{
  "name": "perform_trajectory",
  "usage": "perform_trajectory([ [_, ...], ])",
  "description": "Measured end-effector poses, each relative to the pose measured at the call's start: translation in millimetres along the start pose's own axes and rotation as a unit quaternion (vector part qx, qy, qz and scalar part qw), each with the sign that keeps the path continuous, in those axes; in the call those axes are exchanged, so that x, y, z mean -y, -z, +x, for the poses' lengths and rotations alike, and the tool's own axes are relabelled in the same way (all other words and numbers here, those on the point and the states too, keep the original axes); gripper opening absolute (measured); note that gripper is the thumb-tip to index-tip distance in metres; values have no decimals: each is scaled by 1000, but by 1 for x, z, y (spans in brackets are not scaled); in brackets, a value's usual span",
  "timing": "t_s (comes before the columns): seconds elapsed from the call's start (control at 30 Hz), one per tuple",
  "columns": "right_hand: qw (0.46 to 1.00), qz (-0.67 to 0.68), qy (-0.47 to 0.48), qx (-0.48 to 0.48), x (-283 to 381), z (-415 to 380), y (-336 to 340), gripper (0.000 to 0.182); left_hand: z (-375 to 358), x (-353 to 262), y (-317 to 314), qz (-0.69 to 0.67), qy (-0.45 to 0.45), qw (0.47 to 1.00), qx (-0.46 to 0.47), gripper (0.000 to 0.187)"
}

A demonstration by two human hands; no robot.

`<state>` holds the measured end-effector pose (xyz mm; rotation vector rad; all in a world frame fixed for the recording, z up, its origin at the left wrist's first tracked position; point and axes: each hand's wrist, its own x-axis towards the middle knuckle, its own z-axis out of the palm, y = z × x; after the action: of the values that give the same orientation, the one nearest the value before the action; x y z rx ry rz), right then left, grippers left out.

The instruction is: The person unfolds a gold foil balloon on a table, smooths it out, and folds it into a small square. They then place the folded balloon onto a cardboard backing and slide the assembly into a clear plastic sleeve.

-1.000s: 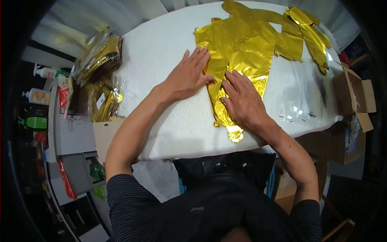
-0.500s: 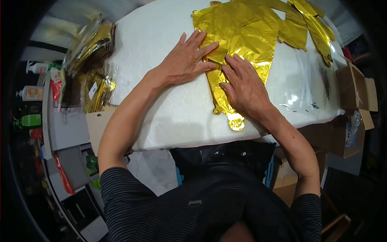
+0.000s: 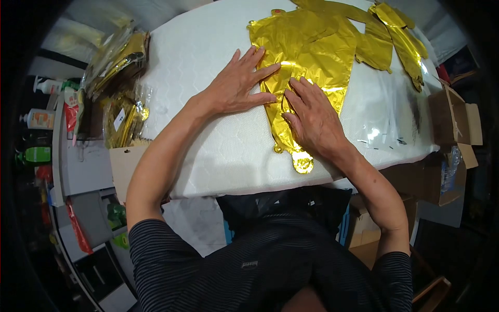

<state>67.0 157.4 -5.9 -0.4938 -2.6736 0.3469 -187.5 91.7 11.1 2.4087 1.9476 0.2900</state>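
Observation:
A flat, shiny gold foil balloon [image 3: 317,57] lies on the white cloth-covered table [image 3: 208,151], its narrow end with a round tab pointing toward me. My left hand [image 3: 236,83] rests at its left edge, fingers spread, fingertips and thumb on the foil. My right hand [image 3: 314,114] lies palm down over the narrow part, fingers stretched up along the foil and covering some of it. A fold runs between the two hands. Further gold foil pieces [image 3: 400,41] lie at the far right of the table.
Packed gold foil in clear bags [image 3: 122,117] is piled at the left edge. Clear plastic sleeves [image 3: 387,125] lie on the right of the table. An opened cardboard box [image 3: 449,114] stands beyond the right edge. Bottles [image 3: 39,118] stand at far left.
The view has shifted slightly, so the table sits a little lower in the picture. Both hands stay on the foil in nearly the same places.

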Motion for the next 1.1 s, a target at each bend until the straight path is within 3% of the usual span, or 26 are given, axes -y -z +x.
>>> perform_trajectory([
  [0.23, 999, 29, 6, -16, -5, 3, 9, 45, 0, -1, -1, 2, 0, 1000, -7, 90],
  [0.3, 987, 160, -32, -8, -9, 5, 19, 42, -1, 0, -2, 5, 1, 1000, -9, 89],
  [0.33, 987, 159, -32, -7, -9, 5, 23, 42, -1, 0, -3, 7, 1, 1000, -9, 89],
  [0.4, 996, 45, 69, -43, -5, 9, 35, 42, -1, 0, -3, 3, 2, 1000, -10, 89],
  [0.57, 974, 54, 218, 16, 15, 2, 31, 42, -1, 3, -5, 23, -5, 1000, -11, 89],
  [0.87, 975, 58, 213, 19, 15, -9, 15, 35, 4, -3, 5, -4, 16, 1000, 16, 89],
  [1.1, 976, 72, 205, 20, 12, -10, 15, 39, 34, -5, -9, 38, 11, 996, -76, 80],
])
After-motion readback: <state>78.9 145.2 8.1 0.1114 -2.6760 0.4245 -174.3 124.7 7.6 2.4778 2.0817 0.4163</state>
